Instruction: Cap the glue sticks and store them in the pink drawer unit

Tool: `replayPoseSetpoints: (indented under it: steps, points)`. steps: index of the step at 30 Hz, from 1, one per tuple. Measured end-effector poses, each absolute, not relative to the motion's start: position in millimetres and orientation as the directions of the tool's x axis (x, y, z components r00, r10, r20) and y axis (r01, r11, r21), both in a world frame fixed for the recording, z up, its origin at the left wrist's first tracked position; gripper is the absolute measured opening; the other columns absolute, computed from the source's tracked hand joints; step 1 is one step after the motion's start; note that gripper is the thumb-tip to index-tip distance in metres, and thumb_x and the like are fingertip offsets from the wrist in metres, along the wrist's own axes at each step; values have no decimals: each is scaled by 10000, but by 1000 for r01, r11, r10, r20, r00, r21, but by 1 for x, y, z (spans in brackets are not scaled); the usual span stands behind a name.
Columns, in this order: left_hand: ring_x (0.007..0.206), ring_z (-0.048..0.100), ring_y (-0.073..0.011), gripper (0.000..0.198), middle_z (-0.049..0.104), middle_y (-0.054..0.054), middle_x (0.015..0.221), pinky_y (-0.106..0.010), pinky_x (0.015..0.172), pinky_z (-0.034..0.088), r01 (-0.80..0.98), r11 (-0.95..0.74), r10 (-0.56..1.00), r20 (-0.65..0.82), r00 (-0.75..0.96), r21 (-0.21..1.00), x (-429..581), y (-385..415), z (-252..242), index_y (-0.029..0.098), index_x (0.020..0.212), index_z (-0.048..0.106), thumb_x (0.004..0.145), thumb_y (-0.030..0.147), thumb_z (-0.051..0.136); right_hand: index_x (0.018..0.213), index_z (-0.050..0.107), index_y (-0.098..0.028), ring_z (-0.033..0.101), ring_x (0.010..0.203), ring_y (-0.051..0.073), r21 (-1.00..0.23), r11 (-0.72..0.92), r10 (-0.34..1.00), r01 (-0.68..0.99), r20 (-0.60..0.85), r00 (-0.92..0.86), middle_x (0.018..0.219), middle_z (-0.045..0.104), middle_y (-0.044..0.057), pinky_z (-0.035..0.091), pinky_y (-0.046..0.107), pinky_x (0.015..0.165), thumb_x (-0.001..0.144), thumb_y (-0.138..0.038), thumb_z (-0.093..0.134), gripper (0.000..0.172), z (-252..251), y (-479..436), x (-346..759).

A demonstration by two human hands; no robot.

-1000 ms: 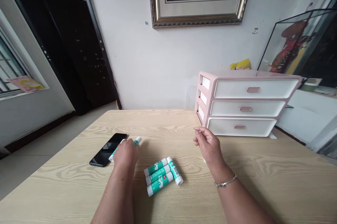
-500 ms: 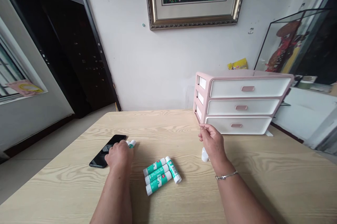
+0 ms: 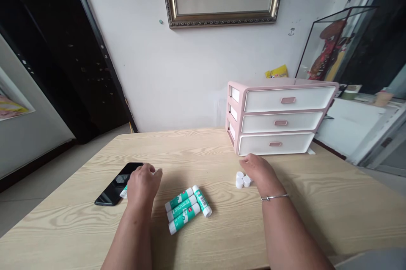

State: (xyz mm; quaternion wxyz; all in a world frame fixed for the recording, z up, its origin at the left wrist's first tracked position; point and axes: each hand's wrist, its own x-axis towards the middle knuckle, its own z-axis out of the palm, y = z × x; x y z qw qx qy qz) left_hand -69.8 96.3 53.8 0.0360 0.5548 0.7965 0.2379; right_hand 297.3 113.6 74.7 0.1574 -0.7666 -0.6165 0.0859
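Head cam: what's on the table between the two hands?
In the head view, four green-and-white glue sticks lie between the left hand and right hand: three side by side, one angled at their right end.

The little white glue-stick caps (image 3: 242,180) on the tabletop have gone from one to three, clustered just beside the person's right hand (image 3: 258,172), which has dropped low. The left hand (image 3: 143,186) has shifted its glue stick (image 3: 123,191) against the edge of the phone (image 3: 111,187).
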Motion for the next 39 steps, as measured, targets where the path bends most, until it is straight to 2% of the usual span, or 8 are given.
replayPoseSetpoints:
  steps: [4, 9, 14, 20, 23, 26, 31, 39]
  points:
    - [727, 616, -213, 275, 678, -34, 746, -281, 624, 384, 842, 26, 972, 185, -148, 538, -46, 89, 56, 217, 808, 655, 792, 471, 551, 912, 727, -218, 662, 957, 290, -298, -112, 992, 948, 26, 126, 1012, 749, 97, 430, 331, 745, 768, -440, 568, 308, 67, 111, 291]
    - [713, 592, -178, 174, 667, -13, 760, -249, 585, 351, 814, -150, 985, 14, 172, 562, -30, 73, 69, 201, 763, 622, 738, 372, 599, 916, 709, -212, 663, 980, 313, -189, -87, 996, 978, -14, 86, 1027, 745, 109, 419, 363, 759, 737, -398, 576, 291, 62, 112, 283]
    - [755, 602, -183, 157, 670, -16, 822, -245, 589, 366, 820, -157, 955, -126, 267, 550, -38, 75, 62, 205, 819, 632, 680, 261, 584, 980, 693, -210, 667, 1009, 306, -148, -69, 997, 987, -55, 62, 1006, 747, 115, 406, 363, 785, 726, -314, 573, 300, 59, 114, 282]
    - [752, 621, -184, 222, 685, -19, 848, -246, 585, 375, 833, -150, 955, -140, 262, 532, -42, 76, 55, 217, 874, 658, 665, 243, 589, 1073, 686, -224, 667, 1030, 294, -186, -73, 997, 980, -13, 72, 1064, 739, 116, 405, 379, 839, 781, -266, 558, 322, 58, 113, 280]
    - [766, 628, -190, 232, 698, -25, 871, -250, 593, 374, 851, -150, 961, -127, 244, 503, -41, 74, 56, 224, 896, 672, 677, 258, 605, 1096, 682, -238, 670, 1009, 260, -273, -47, 993, 961, 94, 75, 1000, 748, 97, 409, 344, 850, 819, -293, 580, 300, 62, 110, 275]
    - [808, 628, -208, 195, 704, -45, 921, -266, 622, 364, 894, -180, 972, -63, 225, 410, -39, 76, 54, 228, 878, 680, 707, 284, 605, 1080, 679, -236, 675, 920, 218, -458, 54, 978, 888, 203, 45, 900, 743, 64, 431, 296, 797, 832, -312, 611, 268, 65, 108, 264]
    - [896, 627, -235, 174, 700, -90, 992, -292, 717, 378, 918, -225, 971, 1, 237, 326, -36, 81, 51, 204, 878, 671, 790, 310, 564, 916, 669, -199, 630, 695, 164, -792, 253, 963, 556, 264, -62, 768, 704, 35, 451, 267, 652, 851, -360, 586, 193, 61, 105, 235]
    - [839, 598, -199, 276, 675, -43, 931, -279, 726, 413, 739, -237, 971, 138, 194, 631, -21, 72, 66, 200, 1076, 576, 908, 399, 484, 931, 641, -178, 590, 621, 138, -981, 194, 971, 21, 189, -149, 752, 668, 14, 466, 244, 517, 738, -453, 723, 345, 51, 97, 203]
